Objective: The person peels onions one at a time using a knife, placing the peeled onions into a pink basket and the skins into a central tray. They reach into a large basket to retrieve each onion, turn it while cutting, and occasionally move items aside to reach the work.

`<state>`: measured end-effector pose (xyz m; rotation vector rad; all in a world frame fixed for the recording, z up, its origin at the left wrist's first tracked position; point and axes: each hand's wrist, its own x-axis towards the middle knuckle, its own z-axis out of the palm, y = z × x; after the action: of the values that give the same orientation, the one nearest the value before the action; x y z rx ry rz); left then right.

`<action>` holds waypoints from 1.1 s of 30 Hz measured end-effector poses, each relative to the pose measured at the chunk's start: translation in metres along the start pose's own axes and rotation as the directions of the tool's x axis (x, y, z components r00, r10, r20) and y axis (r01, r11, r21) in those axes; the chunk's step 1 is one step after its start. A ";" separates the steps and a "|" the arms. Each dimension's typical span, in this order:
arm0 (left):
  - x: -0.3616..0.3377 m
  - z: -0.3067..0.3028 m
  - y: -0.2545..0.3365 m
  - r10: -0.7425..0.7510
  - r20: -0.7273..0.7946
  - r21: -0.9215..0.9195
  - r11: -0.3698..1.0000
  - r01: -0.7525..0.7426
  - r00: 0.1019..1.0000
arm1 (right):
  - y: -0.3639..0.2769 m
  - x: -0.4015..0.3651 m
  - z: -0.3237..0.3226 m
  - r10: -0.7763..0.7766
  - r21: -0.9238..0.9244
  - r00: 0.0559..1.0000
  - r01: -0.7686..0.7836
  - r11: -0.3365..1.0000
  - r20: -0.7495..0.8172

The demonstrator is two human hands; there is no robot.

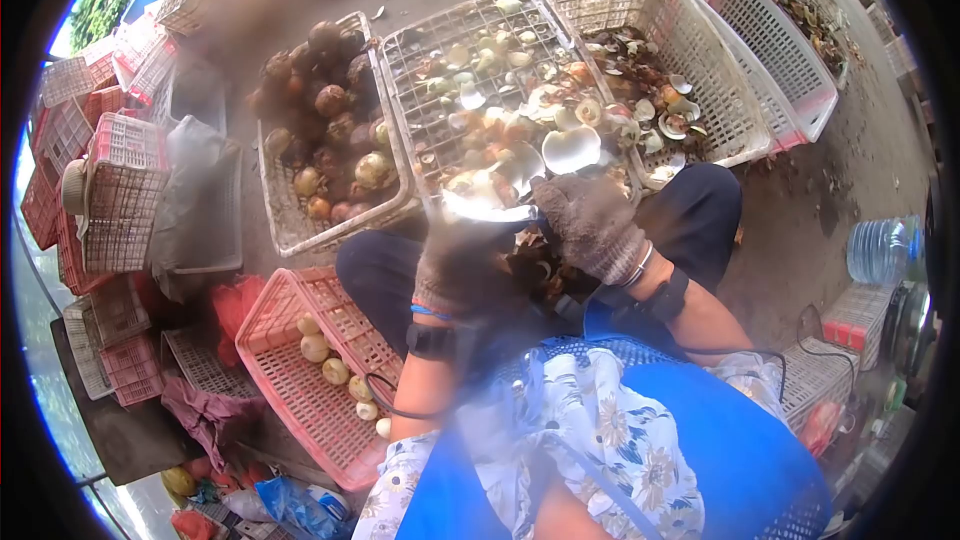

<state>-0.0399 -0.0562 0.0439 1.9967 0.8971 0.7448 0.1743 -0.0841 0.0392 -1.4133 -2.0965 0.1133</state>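
Observation:
My left hand (465, 265), in a brown knitted glove, is over my lap at the near edge of the middle crate; a blurred patch smears its fingers. Close beside it on the right is my right hand (597, 230), in the same kind of glove, its fingers curled closed. A bright whitish piece (485, 208) shows between the hands, too glared to name. Just beyond them, cup-shaped white shells (571, 150) and pale peelings lie on the upturned grid-bottomed crate (410, 50). Dark scraps (535, 265) show below the hands.
A crate (275, 210) of round brown fruits or bulbs (332, 100) stands left of the middle one. Peelings fill part of the right crate (720, 90). Pale peeled balls (335, 371) lie in a pink basket (300, 420) by my left leg. A water bottle (883, 250) stands far right.

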 end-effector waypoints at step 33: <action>0.043 -0.003 0.016 -0.057 -0.051 -0.159 0.986 0.048 0.997 | 0.016 -0.003 0.020 0.249 0.469 0.889 -0.421 0.777 0.386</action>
<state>-0.0124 -0.0272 0.0672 1.8147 0.8917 0.8192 0.1780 -0.0752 0.0153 -1.4491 -1.7850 1.0551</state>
